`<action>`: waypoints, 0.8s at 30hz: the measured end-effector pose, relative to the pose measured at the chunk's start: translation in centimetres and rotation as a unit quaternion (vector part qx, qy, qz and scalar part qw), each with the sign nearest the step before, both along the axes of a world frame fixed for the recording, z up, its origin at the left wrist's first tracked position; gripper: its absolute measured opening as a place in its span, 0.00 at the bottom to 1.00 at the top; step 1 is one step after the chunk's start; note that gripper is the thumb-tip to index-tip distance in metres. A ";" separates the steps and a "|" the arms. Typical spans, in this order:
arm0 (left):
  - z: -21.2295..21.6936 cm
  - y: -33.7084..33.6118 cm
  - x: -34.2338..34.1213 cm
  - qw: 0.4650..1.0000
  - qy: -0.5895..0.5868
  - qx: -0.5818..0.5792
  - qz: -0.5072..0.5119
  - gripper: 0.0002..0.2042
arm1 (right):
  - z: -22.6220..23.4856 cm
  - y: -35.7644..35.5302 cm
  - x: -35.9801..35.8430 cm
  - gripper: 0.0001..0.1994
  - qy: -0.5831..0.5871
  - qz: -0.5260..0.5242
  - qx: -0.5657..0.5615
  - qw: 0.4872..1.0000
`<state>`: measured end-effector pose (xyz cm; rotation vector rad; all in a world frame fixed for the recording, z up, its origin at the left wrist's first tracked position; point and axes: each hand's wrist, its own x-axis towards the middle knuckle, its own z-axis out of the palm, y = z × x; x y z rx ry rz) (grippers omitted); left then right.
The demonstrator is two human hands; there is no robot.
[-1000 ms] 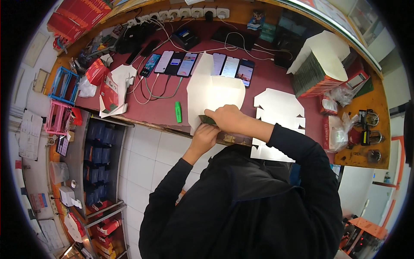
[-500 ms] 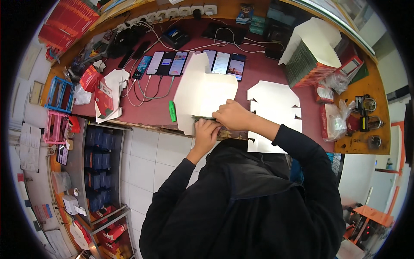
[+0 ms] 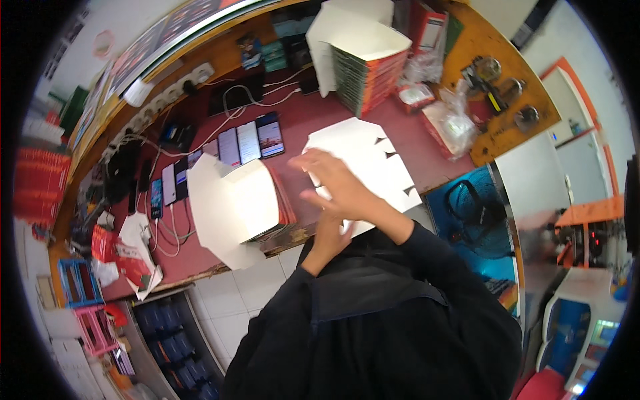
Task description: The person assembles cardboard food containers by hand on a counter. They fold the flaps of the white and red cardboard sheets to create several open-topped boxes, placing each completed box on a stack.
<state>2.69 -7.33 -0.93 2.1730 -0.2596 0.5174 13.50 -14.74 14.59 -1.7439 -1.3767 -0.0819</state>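
Note:
My right hand point(image 3: 343, 188) is above the table edge with its fingers stretched out and a little blurred, holding nothing. Just below it, my left hand point(image 3: 329, 241) has its thumb held apart, while the right hand hides its other fingers. The hands overlap and seem to touch. Partly beneath them lies a flat white die-cut cardboard sheet point(image 3: 360, 150) with notched edges. To their left, a stack of red-edged cardboard pieces point(image 3: 257, 200) sits at the table's front edge, white side up, with a large flap spread leftward; neither hand touches it.
Several phones point(image 3: 248, 141) lie in a row behind the stack, with white cables around them. A tall stack of folded cardboard point(image 3: 367, 73) stands at the back. Plastic-wrapped packets point(image 3: 453, 127) lie to the right. Crumpled red-and-white cardboard point(image 3: 133, 253) is at the left.
Both hands have let go of the cardboard stack and come together to its right, over the flat sheet. The view has turned toward the right side of the table.

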 end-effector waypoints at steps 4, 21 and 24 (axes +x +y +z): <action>-2.6 -5.1 5.3 0.955 0.144 0.238 -0.103 0.47 | 0.2 -8.2 0.7 0.23 0.073 -0.223 0.030 0.972; 4.8 -2.1 4.5 0.993 -0.019 0.033 -0.108 0.06 | -10.3 -10.4 -2.7 0.42 0.516 -0.368 0.181 0.752; 5.3 -2.4 2.7 0.988 0.056 -0.082 -0.121 0.15 | -14.0 -10.2 -1.5 0.35 0.449 -0.410 0.126 0.784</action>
